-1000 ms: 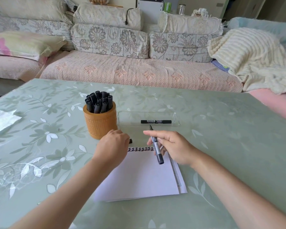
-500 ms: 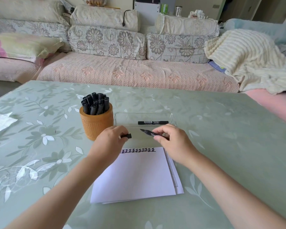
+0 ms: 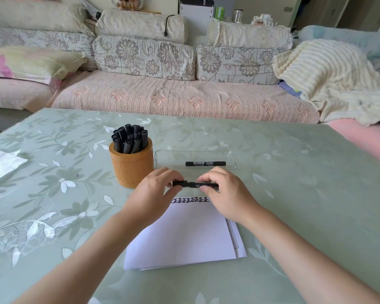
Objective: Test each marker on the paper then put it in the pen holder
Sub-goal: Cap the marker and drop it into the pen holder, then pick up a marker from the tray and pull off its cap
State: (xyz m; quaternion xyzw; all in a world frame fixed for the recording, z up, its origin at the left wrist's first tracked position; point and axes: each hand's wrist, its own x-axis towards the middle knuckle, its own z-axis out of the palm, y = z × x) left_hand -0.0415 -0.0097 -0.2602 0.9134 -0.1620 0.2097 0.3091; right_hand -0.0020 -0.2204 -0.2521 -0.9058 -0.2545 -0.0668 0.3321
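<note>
Marker [image 3: 195, 185], black, is held level between both hands, above the top edge of the paper [image 3: 184, 233] and just in front of the clear tray [image 3: 160, 156]. The left hand [image 3: 156, 191] pinches its left end in its fingers. The fingers of the right hand [image 3: 226, 194] are clamped round the barrel. A second marker [image 3: 205, 163] lies in the tray. The pen holder [image 3: 131, 170], full of markers, stands to the left on the surface [image 3: 294, 194].
</note>
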